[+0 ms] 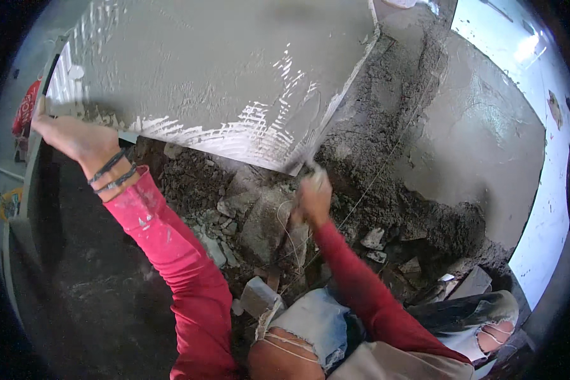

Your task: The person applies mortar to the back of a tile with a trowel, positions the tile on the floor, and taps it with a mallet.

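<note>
**Gray Coat Nears the Edges of a Pale Panel**

A person's right hand closes around what looks like a trowel, blurred at the near corner of a large panel above rubble. The left hand meets the panel's left corner; its fingers are partly hidden, so its grip cannot be told. Gray paste covers most of the face, suggesting the coating is well advanced; white ridges along the near edge and left corner appear left to fill. A smooth gray patch lies at right.

dark floor left | white surface right | bright glare upper right
</note>
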Action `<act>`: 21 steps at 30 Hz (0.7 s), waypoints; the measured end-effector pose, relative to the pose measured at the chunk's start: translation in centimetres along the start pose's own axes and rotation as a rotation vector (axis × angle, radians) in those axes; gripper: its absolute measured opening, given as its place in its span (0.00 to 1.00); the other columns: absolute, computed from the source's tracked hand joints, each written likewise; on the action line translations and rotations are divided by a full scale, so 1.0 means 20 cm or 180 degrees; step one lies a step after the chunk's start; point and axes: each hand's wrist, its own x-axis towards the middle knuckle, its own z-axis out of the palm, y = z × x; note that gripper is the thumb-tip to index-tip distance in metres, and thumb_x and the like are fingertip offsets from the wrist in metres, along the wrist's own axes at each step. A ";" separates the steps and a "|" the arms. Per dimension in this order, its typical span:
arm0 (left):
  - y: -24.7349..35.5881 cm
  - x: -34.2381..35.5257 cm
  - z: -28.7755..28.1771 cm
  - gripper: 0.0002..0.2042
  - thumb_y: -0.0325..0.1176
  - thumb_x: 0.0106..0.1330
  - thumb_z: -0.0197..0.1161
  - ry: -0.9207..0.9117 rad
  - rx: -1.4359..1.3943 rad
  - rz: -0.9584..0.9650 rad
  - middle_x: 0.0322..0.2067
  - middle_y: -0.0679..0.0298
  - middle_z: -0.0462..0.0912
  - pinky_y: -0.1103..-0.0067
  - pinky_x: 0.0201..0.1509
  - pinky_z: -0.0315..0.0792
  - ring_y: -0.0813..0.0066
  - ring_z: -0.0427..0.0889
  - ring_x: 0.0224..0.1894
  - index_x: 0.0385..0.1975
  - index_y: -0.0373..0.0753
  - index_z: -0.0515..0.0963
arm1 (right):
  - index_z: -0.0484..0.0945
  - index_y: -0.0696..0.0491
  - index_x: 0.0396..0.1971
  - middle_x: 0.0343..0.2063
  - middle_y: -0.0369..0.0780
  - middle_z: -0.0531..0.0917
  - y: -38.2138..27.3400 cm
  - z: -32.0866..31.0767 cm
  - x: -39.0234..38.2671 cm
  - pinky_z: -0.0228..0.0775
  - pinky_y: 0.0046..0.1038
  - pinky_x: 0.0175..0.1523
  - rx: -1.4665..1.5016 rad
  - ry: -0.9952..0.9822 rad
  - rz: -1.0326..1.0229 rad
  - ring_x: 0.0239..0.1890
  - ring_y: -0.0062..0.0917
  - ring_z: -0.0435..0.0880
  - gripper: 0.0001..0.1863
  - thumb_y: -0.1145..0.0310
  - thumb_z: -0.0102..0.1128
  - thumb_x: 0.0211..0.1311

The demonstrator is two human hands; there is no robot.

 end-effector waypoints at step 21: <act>-0.01 0.05 -0.04 0.24 0.47 0.61 0.43 -0.0590 0.0004 0.0069 0.52 0.61 0.74 0.64 0.53 0.68 0.61 0.72 0.52 0.51 0.39 0.73 | 0.68 0.56 0.52 0.35 0.47 0.77 0.24 0.08 -0.66 0.70 0.35 0.42 -0.0798 -0.0903 -0.0185 0.37 0.35 0.78 0.23 0.66 0.57 0.57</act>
